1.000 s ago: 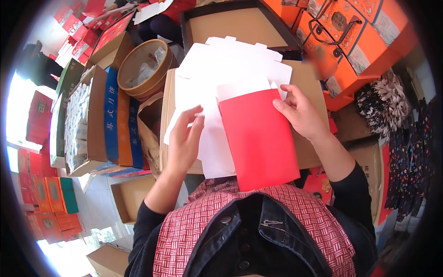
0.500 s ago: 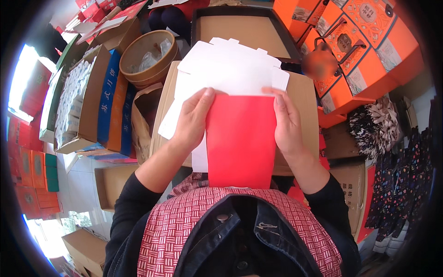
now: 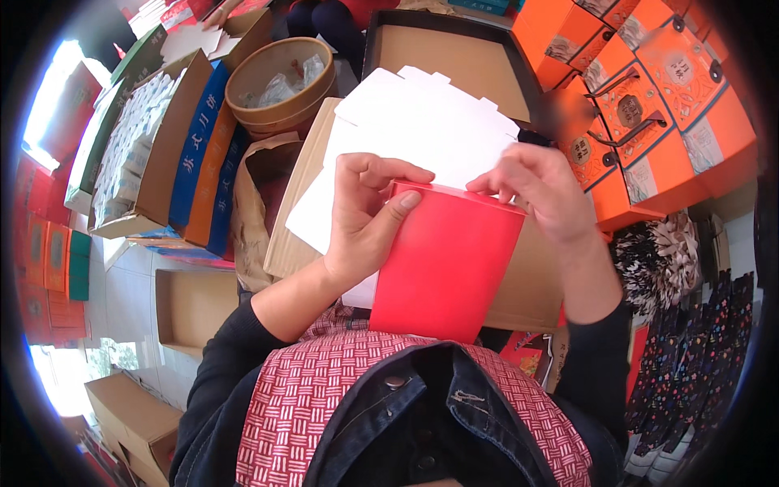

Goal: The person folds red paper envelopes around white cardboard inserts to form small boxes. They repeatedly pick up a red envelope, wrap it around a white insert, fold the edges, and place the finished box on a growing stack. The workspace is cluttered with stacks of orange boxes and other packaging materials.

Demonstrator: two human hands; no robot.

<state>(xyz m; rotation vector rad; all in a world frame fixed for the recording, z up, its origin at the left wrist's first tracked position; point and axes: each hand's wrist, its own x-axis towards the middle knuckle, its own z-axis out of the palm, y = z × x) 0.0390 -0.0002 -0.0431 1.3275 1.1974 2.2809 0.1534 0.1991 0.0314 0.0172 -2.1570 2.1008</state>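
A red cardboard panel (image 3: pixel 450 260) slants toward my apron in front of me, with a narrow folded strip along its far edge. My left hand (image 3: pixel 365 211) grips its far left corner, thumb on the red face and fingers over the edge. At the far right corner, the bent fingers of my right hand (image 3: pixel 544 187) are closed on the folded strip. White die-cut cardboard (image 3: pixel 422 114) with small tabs lies flat beyond the panel; whether the two are one piece I cannot tell.
Under the work is a brown carton (image 3: pixel 527 284). A black-rimmed tray (image 3: pixel 454 49) lies beyond. Left stand a round tub (image 3: pixel 280 109) with plastic bags and a box of small white packets (image 3: pixel 134 154). Orange gift boxes (image 3: pixel 686 105) are stacked right, above patterned dark strips (image 3: pixel 690 365).
The red panel has tilted, its far end swinging right. My left fingers have curled over its far edge, and my right hand has shifted from the side to the far right corner.
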